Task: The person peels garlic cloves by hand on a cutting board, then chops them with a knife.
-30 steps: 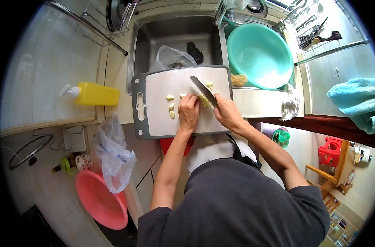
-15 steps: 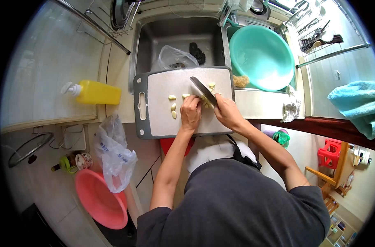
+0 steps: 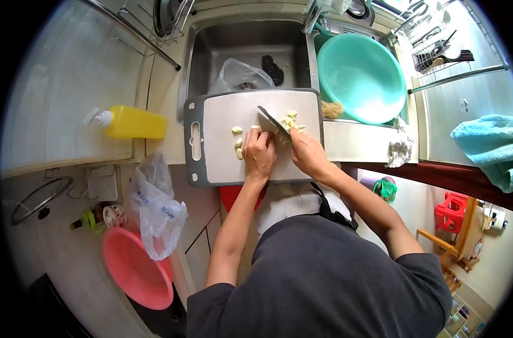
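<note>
A chopping board (image 3: 222,163) with a grey rim bridges the front of the sink. My right hand (image 3: 308,153) is wrapped round the handle of a kitchen knife (image 3: 273,120), its blade pointing up and left over the board. Just left of the blade, the fingers of my left hand (image 3: 260,153) are curled down and pressed on a garlic clove, mostly hidden under them. Another pale clove (image 3: 256,127) lies by those fingertips. Several peeled garlic cloves (image 3: 238,143) sit further left. Cut garlic pieces (image 3: 292,115) are scattered to the right of the blade.
Behind the board, the steel sink (image 3: 248,40) holds a clear plastic bag (image 3: 239,73) and a dark scrubber (image 3: 273,70). A green basin (image 3: 360,79) stands to the right, beside a tan scourer (image 3: 332,109). At left lies a yellow pump bottle (image 3: 137,122).
The knife blade has tilted more upright and shifted slightly left. More cut garlic pieces show to its right. My left hand stays in nearly the same place.
</note>
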`<move>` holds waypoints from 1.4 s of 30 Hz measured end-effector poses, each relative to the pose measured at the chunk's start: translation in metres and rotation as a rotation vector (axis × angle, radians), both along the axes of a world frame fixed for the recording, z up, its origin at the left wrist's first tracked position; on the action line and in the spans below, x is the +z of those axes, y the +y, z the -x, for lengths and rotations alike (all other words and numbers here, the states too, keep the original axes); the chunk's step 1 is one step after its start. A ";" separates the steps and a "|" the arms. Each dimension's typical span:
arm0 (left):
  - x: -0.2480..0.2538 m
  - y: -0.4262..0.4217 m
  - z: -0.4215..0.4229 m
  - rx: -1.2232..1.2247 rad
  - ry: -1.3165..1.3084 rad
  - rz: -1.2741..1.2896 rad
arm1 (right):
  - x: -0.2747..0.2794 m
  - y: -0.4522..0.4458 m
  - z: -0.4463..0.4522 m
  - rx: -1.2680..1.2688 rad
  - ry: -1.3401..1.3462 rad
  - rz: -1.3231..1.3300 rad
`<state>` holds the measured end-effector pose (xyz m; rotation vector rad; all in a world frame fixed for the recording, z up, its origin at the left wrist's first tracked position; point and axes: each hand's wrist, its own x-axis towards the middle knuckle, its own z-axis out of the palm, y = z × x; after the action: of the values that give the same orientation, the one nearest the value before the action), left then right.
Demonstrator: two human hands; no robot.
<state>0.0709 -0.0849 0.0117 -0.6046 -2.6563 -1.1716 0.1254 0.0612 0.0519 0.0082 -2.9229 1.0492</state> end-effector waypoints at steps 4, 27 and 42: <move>0.001 0.008 -0.003 0.043 -0.195 -0.027 | 0.019 0.016 0.002 0.031 -0.049 0.071; 0.007 0.016 -0.005 -0.056 -0.234 0.040 | -0.001 0.028 -0.002 0.051 -0.003 0.024; 0.002 0.016 0.003 0.018 -0.202 0.004 | 0.013 0.049 0.001 0.158 -0.087 -0.137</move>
<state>0.0678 -0.0689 0.0135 -0.4856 -2.8241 -1.2854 0.1243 0.1099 0.0646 0.2053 -3.1111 0.8857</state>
